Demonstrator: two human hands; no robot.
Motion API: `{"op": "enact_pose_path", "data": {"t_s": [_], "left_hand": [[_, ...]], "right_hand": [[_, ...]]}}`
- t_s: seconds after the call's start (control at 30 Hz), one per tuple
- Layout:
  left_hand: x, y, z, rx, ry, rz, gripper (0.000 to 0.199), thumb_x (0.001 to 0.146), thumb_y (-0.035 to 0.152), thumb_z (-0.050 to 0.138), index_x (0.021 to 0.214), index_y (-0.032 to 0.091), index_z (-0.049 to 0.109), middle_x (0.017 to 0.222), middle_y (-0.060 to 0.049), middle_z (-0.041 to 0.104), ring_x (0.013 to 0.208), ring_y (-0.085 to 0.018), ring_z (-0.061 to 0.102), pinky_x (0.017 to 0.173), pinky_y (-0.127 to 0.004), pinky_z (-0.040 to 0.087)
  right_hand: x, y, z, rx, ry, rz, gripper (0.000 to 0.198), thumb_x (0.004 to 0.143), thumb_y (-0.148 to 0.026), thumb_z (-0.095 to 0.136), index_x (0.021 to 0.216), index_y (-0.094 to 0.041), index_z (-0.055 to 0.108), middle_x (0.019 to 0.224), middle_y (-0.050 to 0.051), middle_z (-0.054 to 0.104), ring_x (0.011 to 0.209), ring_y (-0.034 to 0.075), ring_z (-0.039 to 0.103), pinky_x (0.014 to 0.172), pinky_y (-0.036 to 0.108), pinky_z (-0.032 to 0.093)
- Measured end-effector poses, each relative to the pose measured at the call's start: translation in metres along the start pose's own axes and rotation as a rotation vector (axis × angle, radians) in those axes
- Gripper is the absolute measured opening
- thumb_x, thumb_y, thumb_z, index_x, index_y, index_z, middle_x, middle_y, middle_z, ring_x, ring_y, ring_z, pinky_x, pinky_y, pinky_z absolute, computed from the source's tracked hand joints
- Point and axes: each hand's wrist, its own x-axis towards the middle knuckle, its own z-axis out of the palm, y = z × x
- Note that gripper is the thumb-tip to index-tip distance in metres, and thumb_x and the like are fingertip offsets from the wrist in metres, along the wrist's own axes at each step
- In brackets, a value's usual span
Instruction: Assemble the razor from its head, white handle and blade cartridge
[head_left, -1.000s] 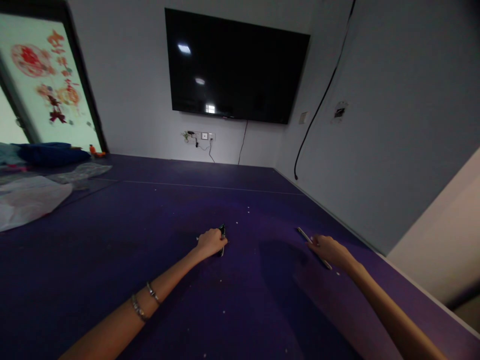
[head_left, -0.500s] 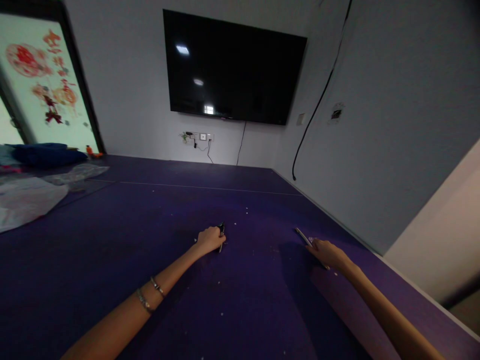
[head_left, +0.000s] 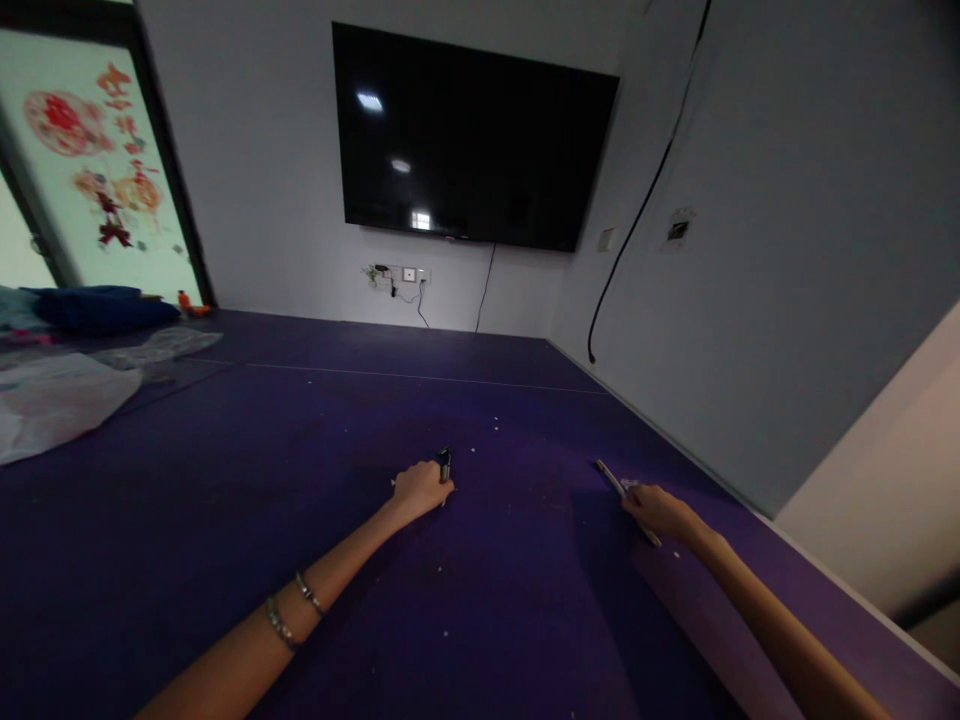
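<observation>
My left hand [head_left: 421, 487] is closed around a slim black-and-silver object [head_left: 445, 464], low over the purple surface [head_left: 517, 570]. Its upper end sticks out past my fingers, and a small tip shows below; its exact kind is unclear. To the right, my right hand [head_left: 660, 508] grips a thin pale stick-like object [head_left: 610, 476], perhaps a pen, which slants from upper left to lower right. My fingers cover its middle. A small whitish scrap [head_left: 630, 484] shows beside those fingers. Two bracelets [head_left: 282, 622] circle my left forearm.
Small white bits [head_left: 496, 428] lie scattered on the purple surface. A clear plastic bag [head_left: 67, 395] and dark blue cloth [head_left: 105, 308] are at the left. A television [head_left: 472, 140] hangs on the far wall, and a black cable [head_left: 637, 215] dangles at the right.
The view has shifted slightly. My left hand has turned a little, so the black-and-silver object shows differently. My right hand keeps its hold, almost in the same place.
</observation>
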Motion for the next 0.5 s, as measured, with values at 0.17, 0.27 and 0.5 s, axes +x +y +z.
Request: {"op": "enact_pose_path", "data": {"t_s": [0.17,0.27,0.5], "left_hand": [[0.000,0.000,0.002,0.011,0.016,-0.007,0.033,0.076,0.042,0.046,0.077,0.017,0.067,0.084,-0.010,0.068,0.082,-0.024,0.064,0.069,-0.032,0.047],[-0.001,-0.001,0.004,0.019,0.036,0.002,0.033,0.077,0.041,0.044,0.079,0.017,0.067,0.084,-0.010,0.068,0.082,-0.024,0.064,0.069,-0.033,0.047],[-0.003,0.003,0.004,0.030,0.018,-0.038,0.033,0.078,0.043,0.044,0.083,0.019,0.066,0.090,-0.011,0.067,0.087,-0.026,0.063,0.072,-0.034,0.047]], "right_hand": [[-0.015,-0.067,-0.010,0.012,0.079,-0.051,0.040,0.084,-0.036,0.035,0.075,-0.013,0.066,0.081,0.015,0.068,0.077,0.025,0.065,0.058,0.027,0.040],[-0.025,-0.127,-0.010,0.068,0.124,-0.083,0.038,0.084,-0.035,0.035,0.079,-0.015,0.067,0.081,0.014,0.068,0.078,0.024,0.065,0.062,0.028,0.043],[-0.029,-0.232,-0.005,0.117,0.196,-0.179,0.038,0.083,-0.035,0.037,0.085,-0.013,0.068,0.088,0.016,0.067,0.083,0.025,0.064,0.069,0.031,0.046]]}}
